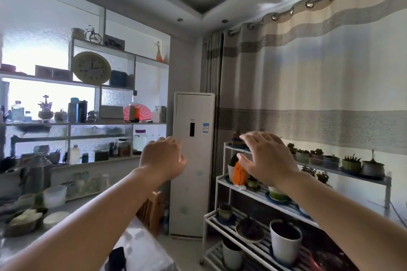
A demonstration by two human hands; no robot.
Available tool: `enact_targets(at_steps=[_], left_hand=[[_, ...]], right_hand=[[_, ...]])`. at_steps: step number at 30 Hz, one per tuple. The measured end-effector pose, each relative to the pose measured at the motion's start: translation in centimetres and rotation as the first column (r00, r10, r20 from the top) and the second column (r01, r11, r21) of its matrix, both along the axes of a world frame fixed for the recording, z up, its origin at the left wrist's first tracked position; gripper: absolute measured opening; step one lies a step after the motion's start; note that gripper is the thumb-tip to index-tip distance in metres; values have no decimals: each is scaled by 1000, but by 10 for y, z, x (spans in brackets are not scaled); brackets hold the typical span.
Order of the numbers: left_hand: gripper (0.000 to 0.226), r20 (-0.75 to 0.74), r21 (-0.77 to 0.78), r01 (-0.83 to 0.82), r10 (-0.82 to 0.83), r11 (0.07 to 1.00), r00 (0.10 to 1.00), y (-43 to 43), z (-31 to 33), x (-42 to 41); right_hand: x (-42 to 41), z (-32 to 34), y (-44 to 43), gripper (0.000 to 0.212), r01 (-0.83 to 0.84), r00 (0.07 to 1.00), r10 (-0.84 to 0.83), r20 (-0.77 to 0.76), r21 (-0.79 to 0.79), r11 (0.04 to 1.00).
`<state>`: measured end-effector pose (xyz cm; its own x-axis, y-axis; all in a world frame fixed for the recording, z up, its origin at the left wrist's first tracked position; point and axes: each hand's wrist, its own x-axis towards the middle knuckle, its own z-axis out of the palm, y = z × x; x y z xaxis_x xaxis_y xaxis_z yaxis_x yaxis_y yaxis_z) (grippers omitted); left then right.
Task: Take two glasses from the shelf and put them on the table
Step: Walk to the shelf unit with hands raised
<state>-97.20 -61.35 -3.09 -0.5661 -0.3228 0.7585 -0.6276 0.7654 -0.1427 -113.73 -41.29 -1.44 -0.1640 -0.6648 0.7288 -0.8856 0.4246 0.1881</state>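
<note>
Both my arms are stretched forward at chest height. My left hand [163, 158] hangs in front of the white floor air conditioner, fingers loosely curled, holding nothing. My right hand [267, 156] is spread flat with fingers apart, in front of the white plant rack, also holding nothing. Several clear glasses [88, 182] stand in a row on the low ledge of the wall shelf [72, 124] at left, well to the left of and below my left hand. A corner of the table [141, 246] with a light cloth shows at the bottom centre.
A tall white air conditioner [191, 160] stands in the corner. A white tiered rack [248, 196] with potted plants fills the right side beneath a striped curtain. Bowls and a plastic tub [55, 196] sit on the counter at left. A wooden chair [154, 209] stands beside the table.
</note>
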Motion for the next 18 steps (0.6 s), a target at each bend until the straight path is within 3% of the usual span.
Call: enact_targets(at_steps=[13,18], left_hand=[[27,13,36,-176,175,984,984,-130,-22,-159],[32,0,76,-209,210,975,978,-169,-14,-212]], right_hand=[[-187,-24,-169,58,-165,982,160,102,43,985],[-250,-12,-210,59,-206,977,203,66,44,978]])
